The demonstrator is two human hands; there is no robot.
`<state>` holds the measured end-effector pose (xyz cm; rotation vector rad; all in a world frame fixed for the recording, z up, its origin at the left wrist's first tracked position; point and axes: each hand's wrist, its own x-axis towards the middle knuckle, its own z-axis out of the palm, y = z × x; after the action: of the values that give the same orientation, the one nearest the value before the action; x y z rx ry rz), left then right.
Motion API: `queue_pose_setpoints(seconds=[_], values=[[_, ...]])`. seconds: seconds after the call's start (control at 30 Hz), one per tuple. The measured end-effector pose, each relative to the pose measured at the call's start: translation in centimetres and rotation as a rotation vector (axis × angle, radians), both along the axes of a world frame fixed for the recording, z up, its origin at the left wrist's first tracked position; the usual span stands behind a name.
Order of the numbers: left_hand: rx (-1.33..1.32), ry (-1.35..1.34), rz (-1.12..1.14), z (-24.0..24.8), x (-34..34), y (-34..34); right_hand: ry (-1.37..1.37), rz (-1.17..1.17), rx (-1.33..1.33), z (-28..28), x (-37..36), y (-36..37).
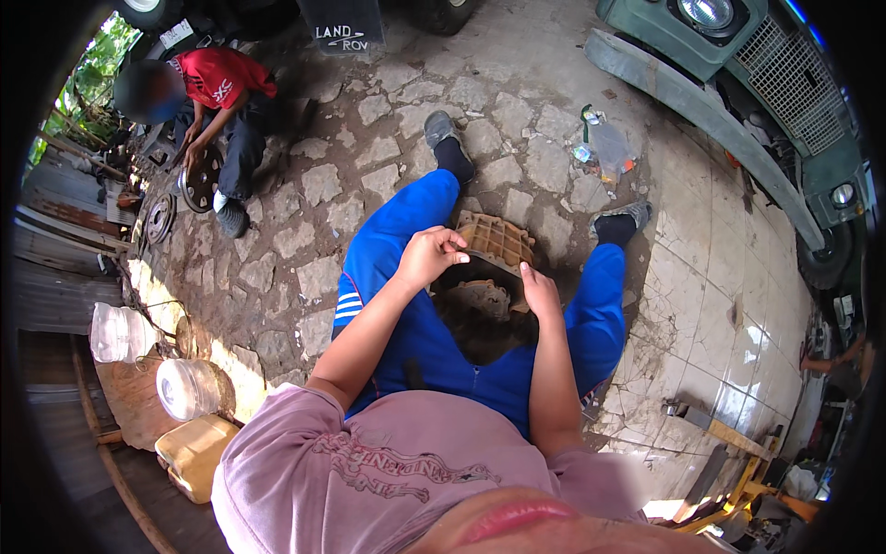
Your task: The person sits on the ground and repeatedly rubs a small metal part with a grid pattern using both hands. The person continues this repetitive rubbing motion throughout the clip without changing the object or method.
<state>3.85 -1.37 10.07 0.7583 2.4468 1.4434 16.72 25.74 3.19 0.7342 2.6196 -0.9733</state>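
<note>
Between my legs is a ribbed, rusty-brown metal casing (496,238), with a thin greyish edge facing me. My left hand (432,257) is closed at its left end, with the fingertips and thumb pinched together at the edge. On the right end, my right hand (541,291) grips with the thumb up along the edge; its other fingers are hidden behind. Just below the casing, nearer to me, lies a rough rusty metal part (480,299) in shadow, partly covered by it.
A person in a red shirt (217,78) crouches at the far left, hands on a round metal plate (200,180). Another disc (161,219) lies nearby. Plastic containers (196,452) stand at left. A green vehicle (729,111) is at right, near a clear plastic bag (609,146).
</note>
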Motion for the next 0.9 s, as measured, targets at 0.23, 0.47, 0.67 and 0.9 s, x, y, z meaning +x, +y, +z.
queue_pose_setpoints(seconds=[0.23,0.47,0.67,0.9], values=[[-0.087,0.025,-0.051,-6.6,-0.8,0.4,0.021,0.015,-0.021,-1.1,-0.2,0.2],[-0.033,-0.092,-0.02,-9.5,-1.8,1.2,-0.085,0.043,0.001,-0.4,-0.9,0.3],[-0.014,-0.072,0.022,-10.6,-1.6,1.0,-0.15,0.048,0.021,1.3,-0.6,-1.0],[0.06,-0.206,0.158,-9.8,-2.2,1.6,-0.034,-0.021,0.056,-1.9,-0.3,-0.4]])
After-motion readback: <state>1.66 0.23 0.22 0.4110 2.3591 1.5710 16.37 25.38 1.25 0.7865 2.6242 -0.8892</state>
